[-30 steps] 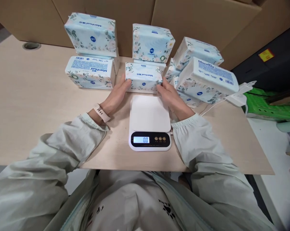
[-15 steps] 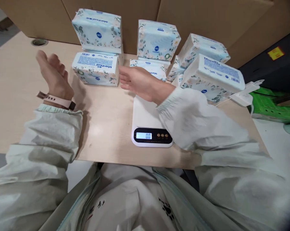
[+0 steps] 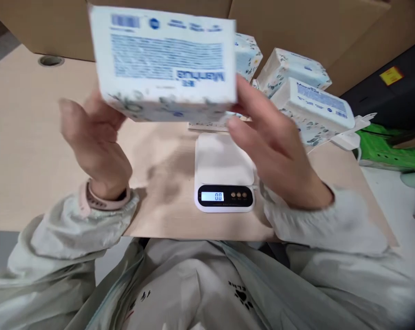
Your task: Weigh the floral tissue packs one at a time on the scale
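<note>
A white and pale blue pack of tissues, printed with flowers and blue lettering, is held up in the air, slightly blurred. My left hand grips its left end, fingers behind and below, thumb sticking out to the left. At the other end, my right hand has its fingers against the side and its thumb near the lower corner. Below the pack, a white digital scale lies on the table with 0.0 on its lit display.
More tissue packs stand at the back right, including one tilted pack. Cardboard boxes form a wall behind. A cable hole is at the table's back left. A white power strip sits beyond the packs, near green packaging.
Both hands have closed on the front left tissue pack and lifted it off the table toward me. The scale still reads 0.0.
</note>
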Tool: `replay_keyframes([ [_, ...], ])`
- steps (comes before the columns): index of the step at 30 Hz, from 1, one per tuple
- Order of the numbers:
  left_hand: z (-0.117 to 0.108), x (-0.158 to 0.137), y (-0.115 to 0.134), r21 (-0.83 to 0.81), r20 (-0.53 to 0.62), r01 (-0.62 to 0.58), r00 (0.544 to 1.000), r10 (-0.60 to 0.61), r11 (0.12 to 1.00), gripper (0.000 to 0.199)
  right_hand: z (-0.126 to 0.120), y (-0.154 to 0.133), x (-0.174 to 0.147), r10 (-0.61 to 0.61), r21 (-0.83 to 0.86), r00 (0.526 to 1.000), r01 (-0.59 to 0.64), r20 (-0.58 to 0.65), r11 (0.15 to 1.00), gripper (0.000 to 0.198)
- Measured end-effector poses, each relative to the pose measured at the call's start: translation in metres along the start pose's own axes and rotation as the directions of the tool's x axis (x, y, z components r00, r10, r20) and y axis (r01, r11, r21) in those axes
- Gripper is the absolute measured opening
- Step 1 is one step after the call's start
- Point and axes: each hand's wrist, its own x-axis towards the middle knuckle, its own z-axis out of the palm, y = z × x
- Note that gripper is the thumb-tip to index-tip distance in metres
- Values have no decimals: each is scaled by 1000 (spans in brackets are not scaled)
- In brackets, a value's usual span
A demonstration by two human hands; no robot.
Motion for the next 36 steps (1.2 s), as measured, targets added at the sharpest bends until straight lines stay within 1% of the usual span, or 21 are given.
replay_keyframes([
  [1, 7, -12, 2, -19, 12, 32, 999, -32, 999, 75, -7, -1, -19, -46, -55, 995, 41, -91, 998, 45],
  [2, 11, -23, 1, -25, 40, 81, 996, -80, 996, 68, -13, 1, -37, -65, -100, 983, 48, -171, 994, 48],
  [3, 14, -33, -2, -21, 74, 133, 989, -131, 991, 58, -17, 5, -52, -44, -127, 971, 14, -233, 992, 50],
  [4, 15, -42, -6, -7, 121, 187, 975, -185, 982, 48, -20, 11, -66, 7, -144, 959, -50, -282, 988, 50],
  [5, 14, -50, -11, 15, 184, 234, 955, -233, 972, 39, -21, 18, -77, 66, -145, 948, -116, -311, 983, 48],
  [6, 12, -56, -16, 41, 248, 257, 934, -259, 966, 35, -22, 26, -86, 127, -129, 935, -179, -332, 975, 47],
  [7, 10, -60, -19, 66, 312, 258, 912, -266, 964, 35, -22, 34, -93, 169, -103, 922, -217, -349, 971, 46],
  [9, 5, -64, -25, 117, 406, 243, 873, -270, 963, 41, -21, 49, -102, 213, -37, 905, -244, -369, 969, 46],
  [11, 2, -65, -27, 157, 431, 231, 859, -277, 960, 46, -19, 63, -105, 228, 13, 894, -241, -385, 970, 45],
  [13, 2, -64, -28, 170, 417, 232, 864, -283, 958, 45, -18, 75, -106, 211, 34, 877, -218, -431, 975, 41],
  [14, 2, -64, -29, 173, 398, 234, 872, -285, 957, 43, -18, 80, -106, 198, 41, 858, -203, -475, 978, 36],
  [16, 4, -62, -31, 167, 331, 234, 902, -278, 958, 38, -19, 88, -105, 170, 59, 792, -168, -587, 984, 28],
  [18, 5, -60, -34, 151, 230, 244, 934, -274, 958, 37, -21, 94, -103, 159, 79, 705, -145, -691, 986, 26],
  [20, 7, -56, -37, 108, 123, 273, 951, -285, 956, 38, -24, 98, -102, 154, 89, 633, -133, -758, 987, 27],
  [22, 8, -52, -40, 56, 30, 300, 953, -302, 952, 40, -29, 101, -100, 164, 114, 582, -121, -796, 986, 33],
  [25, 10, -49, -41, 27, -50, 313, 949, -311, 949, 43, -34, 105, -98, 204, 185, 510, -89, -836, 979, 45],
  [27, 11, -48, -41, 27, -62, 318, 947, -316, 948, 42, -38, 107, -97, 233, 226, 484, -75, -843, 971, 50],
  [30, 12, -49, -39, 21, -52, 333, 942, -331, 943, 41, -41, 110, -97, 248, 242, 485, -76, -839, 967, 54],
  [33, 12, -50, -38, 21, -40, 349, 937, -348, 937, 39, -43, 114, -97, 236, 225, 469, -82, -851, 971, 57],
  [36, 12, -49, -37, 16, -38, 345, 938, -345, 938, 39, -43, 115, -96, 244, 224, 483, -99, -841, 969, 58],
])
